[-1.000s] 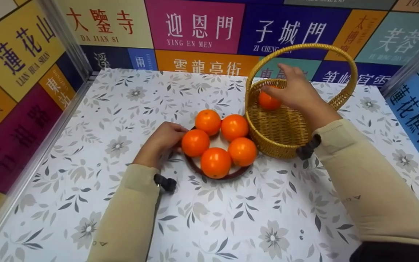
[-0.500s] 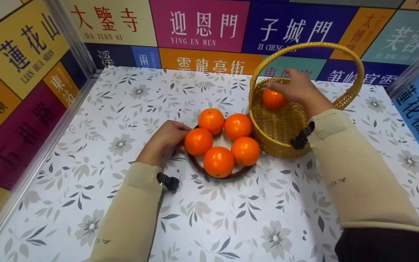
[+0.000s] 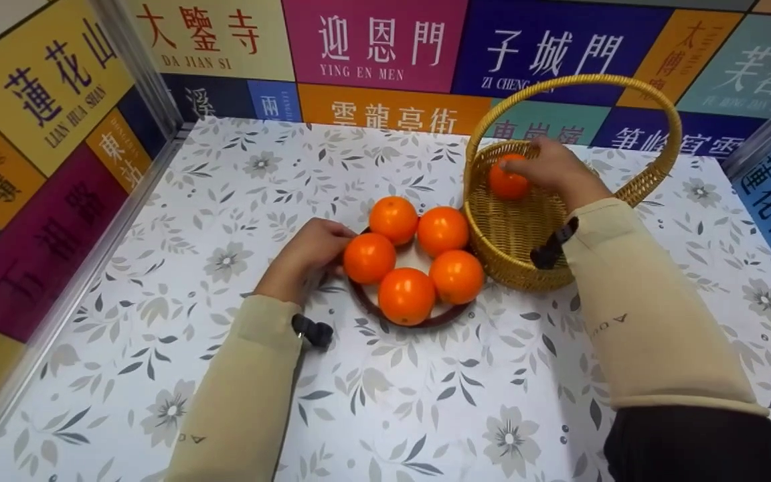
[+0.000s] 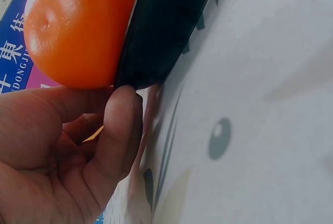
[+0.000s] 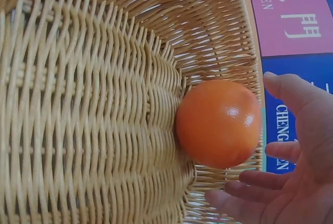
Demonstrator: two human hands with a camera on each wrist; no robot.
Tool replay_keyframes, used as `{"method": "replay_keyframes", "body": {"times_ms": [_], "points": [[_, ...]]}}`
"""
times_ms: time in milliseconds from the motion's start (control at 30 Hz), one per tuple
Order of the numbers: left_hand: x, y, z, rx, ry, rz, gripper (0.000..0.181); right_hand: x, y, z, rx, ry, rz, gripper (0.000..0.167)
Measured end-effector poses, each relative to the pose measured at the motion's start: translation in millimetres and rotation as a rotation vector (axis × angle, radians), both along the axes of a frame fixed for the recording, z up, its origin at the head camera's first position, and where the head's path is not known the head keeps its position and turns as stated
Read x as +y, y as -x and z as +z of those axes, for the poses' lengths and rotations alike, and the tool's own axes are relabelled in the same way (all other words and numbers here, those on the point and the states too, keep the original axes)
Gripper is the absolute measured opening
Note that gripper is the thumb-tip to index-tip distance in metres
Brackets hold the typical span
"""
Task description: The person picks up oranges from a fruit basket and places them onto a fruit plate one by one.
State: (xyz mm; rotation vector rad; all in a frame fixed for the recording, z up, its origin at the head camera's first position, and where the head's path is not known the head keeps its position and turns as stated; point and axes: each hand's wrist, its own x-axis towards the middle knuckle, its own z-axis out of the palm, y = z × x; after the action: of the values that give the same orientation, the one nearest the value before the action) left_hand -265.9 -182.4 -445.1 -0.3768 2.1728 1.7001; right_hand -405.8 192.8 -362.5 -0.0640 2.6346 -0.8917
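Observation:
A wicker basket point(image 3: 519, 231) with a tall arched handle stands at the right, and one orange point(image 3: 508, 177) lies inside at its far end. My right hand point(image 3: 553, 169) reaches over that orange. In the right wrist view its fingers are spread beside the orange point(image 5: 218, 124), with a gap between. Left of the basket, a dark-rimmed plate point(image 3: 363, 300) with a pale inside bears several oranges point(image 3: 407, 296) in a ring. At the plate's left edge, my left hand point(image 3: 315, 251) pinches the rim; the left wrist view shows fingertips on the dark rim point(image 4: 161, 31).
The table has a white cloth point(image 3: 425, 402) with grey leaves and flowers. Behind and to the left stand panels point(image 3: 372, 47) of coloured signs. The basket's handle point(image 3: 583, 80) arches above my right hand, and its wall is close beside the plate.
My right hand has lowered into the basket, closer over the orange there. The left hand stays at the plate's rim. The whole head view has shifted slightly.

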Motion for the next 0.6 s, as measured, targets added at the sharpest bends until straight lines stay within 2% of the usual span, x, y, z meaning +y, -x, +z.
{"method": "replay_keyframes", "body": {"times_ms": [267, 600], "points": [[-1.1, 0.0, 2.9, -0.066, -0.013, 0.021, 0.017, 1.6, 3.5, -6.5, -0.036, 0.033, 0.001, 0.101], [-0.5, -0.7, 0.7, -0.05, -0.049, 0.029, 0.017, 1.1, 7.6, -16.1, -0.06, 0.119, -0.011, 0.092]]}}
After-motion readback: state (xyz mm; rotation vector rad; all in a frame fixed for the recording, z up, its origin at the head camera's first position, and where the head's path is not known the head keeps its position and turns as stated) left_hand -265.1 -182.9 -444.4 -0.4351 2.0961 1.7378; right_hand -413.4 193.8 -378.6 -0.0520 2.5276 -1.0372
